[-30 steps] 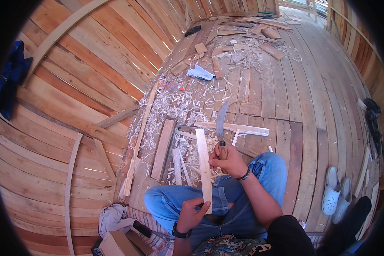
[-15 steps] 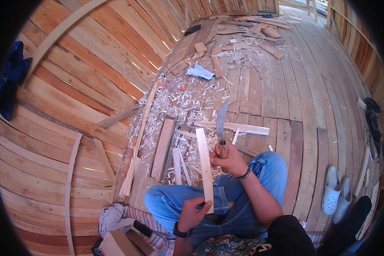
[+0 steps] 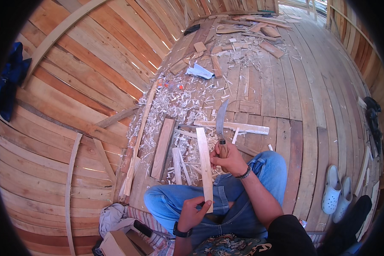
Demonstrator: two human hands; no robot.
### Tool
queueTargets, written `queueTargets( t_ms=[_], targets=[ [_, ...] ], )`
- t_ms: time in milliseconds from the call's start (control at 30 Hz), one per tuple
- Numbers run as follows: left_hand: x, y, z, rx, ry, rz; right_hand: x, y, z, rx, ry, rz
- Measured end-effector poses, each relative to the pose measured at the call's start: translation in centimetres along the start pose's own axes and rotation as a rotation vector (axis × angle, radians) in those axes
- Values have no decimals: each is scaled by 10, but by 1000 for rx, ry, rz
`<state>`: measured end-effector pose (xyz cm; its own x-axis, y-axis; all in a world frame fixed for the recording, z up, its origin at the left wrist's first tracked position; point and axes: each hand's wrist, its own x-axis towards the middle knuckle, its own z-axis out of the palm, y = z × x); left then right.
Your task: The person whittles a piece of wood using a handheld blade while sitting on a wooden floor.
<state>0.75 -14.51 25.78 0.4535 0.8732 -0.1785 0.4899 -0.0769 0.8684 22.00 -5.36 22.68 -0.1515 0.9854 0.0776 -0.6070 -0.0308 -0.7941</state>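
Observation:
My left hand (image 3: 193,212) pinches the lower end of a flat, pale wooden slat (image 3: 205,166), which stands up in front of my crossed legs. My right hand (image 3: 228,158) is wrapped round the wooden handle of a knife (image 3: 221,121) with a curved blade, its tip pointing up and away from me. The right fingers come close to the slat's right edge; whether they touch it I cannot tell. Beyond the slat, a thick wooden block (image 3: 163,149) and a few thin sticks (image 3: 177,165) lie among shavings. A long squared wooden bar (image 3: 232,127) lies crosswise behind the blade.
Curled wood shavings (image 3: 147,113) cover the floor along the left plank wall (image 3: 81,81). Farther off lie board offcuts (image 3: 272,50) and a pale blue sheet (image 3: 199,71). Light clogs (image 3: 331,190) stand at my right. A cardboard box (image 3: 117,244) and cloth (image 3: 111,216) are at lower left.

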Motion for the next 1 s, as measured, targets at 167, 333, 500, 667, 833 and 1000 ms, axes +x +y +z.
queueTargets(
  t_ms=[167, 333, 500, 667, 833, 1000],
  targets=[
    [-1, 4, 4, -20, 77, 50, -2, -1, 1, -19, 8, -18],
    [-10, 14, 5, 29, 60, 65, -9, -8, 4, -49, -20, -38],
    [-34, 24, 6, 87, 56, 127, -31, -17, 18, -97, -61, -67],
    [-74, 46, 9, 89, 17, 241, -77, -28, 41, -81, -18, -132],
    [-113, 53, 20, 122, 54, 373, -122, -65, 81, -178, -14, -222],
    [-140, 69, 28, 211, 1, 551, -165, -107, 114, -375, -5, -368]
  ],
)
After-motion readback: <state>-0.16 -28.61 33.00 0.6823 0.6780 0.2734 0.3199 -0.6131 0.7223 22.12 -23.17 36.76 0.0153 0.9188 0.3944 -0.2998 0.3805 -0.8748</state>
